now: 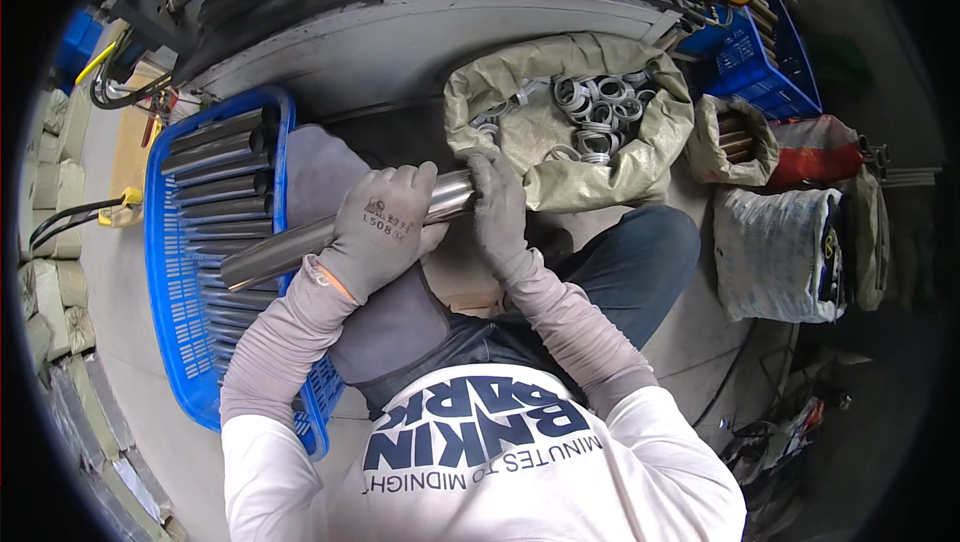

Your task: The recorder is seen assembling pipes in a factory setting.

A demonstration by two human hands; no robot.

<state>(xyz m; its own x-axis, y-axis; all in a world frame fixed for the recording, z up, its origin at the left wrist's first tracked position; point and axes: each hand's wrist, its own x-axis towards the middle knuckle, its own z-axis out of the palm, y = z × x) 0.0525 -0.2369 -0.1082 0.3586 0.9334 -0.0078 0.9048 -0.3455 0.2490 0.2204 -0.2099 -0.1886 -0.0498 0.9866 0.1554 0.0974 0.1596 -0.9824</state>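
Across my lap lies a shiny metal tube (280,252), slanting up from lower left to upper right. My left hand (378,227), in a grey glove, is wrapped round its middle part. At the tube's right end my right hand (500,210), gloved as well, grips with its fingers over the end, so whatever is at that end is hidden. Left of my knee, a blue plastic basket (157,252) contains several similar tubes (215,147) laid crosswise. Just beyond my right hand, an open woven sack (590,189) holds many loose light-grey rings (598,114).
A machine bench (330,42) runs along the far side. To the right stand a blue crate (757,67) of tubes, a small sack (735,147) with tubes, a red sack (815,157) and a white sack (775,252). Stacked bundles (65,292) line the left edge.
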